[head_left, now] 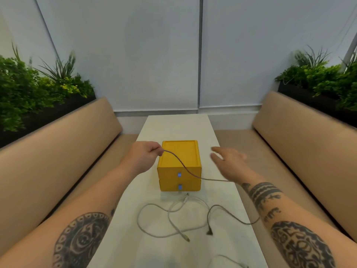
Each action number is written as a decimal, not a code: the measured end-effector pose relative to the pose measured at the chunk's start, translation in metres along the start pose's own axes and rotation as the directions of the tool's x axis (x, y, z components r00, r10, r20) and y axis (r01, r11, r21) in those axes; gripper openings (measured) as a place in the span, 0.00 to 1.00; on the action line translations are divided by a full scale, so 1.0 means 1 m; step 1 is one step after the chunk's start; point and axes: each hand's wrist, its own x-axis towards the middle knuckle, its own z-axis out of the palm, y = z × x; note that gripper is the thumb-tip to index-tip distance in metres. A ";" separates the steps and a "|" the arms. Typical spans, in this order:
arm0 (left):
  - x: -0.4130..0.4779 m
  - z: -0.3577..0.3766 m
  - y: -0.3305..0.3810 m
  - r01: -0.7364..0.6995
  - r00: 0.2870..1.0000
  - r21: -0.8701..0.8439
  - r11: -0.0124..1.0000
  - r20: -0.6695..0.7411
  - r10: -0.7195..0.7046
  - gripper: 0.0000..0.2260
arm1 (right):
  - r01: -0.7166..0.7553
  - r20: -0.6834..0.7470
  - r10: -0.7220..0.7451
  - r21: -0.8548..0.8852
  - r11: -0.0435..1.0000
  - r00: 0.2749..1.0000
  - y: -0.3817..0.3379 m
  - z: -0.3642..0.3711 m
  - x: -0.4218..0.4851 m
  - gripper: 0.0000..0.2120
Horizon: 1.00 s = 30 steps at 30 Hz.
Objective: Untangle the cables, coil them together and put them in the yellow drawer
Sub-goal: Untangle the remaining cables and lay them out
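Left hand (144, 157): pinches one end of the braided cable (179, 161), fingers curled on it, raised just left of the drawers (185, 149).
Right hand (229, 163): fingers spread and straight, holding nothing, blurred; it hovers just right of the drawers.
Cable line: hangs in the air from the left hand, high at the left. It slopes down and rightward across the drawers' front and passes under the right wrist.
Key relation: the free run lies below the right palm, on the person's side of it. The right hand is the nearer one to catch it, likely by coming down and back.
Braided cable look: thin, grey-purple weave, limp, taut only near the pinch.
White cable (137, 219): loose crossing loops on the tabletop (173, 128), in front of the drawers, well apart from both hands.
Dark cable (231, 214): arcs beside the white loops, plug end toward the person. Whether it joins the braided one behind the forearm cannot be told.
Drawers: yellow, two stacked, both closed, blue tabs facing the person.
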 end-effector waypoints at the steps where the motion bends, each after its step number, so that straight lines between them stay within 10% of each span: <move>1: 0.003 0.004 0.010 -0.058 0.998 0.009 0.998 0.016 0.058 0.12 | 0.099 0.020 -0.100 0.051 0.994 0.995 -0.018 0.004 0.000 0.20; 6: 0.011 0.002 0.046 -0.247 0.969 0.060 0.967 0.034 0.245 0.09 | 0.206 -0.002 -0.231 0.464 0.862 0.973 -0.079 0.004 -0.008 0.15; 15: -0.003 -0.037 0.014 -0.193 0.976 0.193 0.962 -0.067 0.209 0.10 | 0.329 0.011 -0.332 0.117 0.937 0.943 -0.054 -0.023 -0.001 0.14; 30: -0.029 -0.103 -0.084 0.241 0.863 0.012 0.970 -0.460 -0.209 0.08 | 0.136 -0.077 -0.132 0.050 0.989 0.988 0.030 -0.020 -0.019 0.10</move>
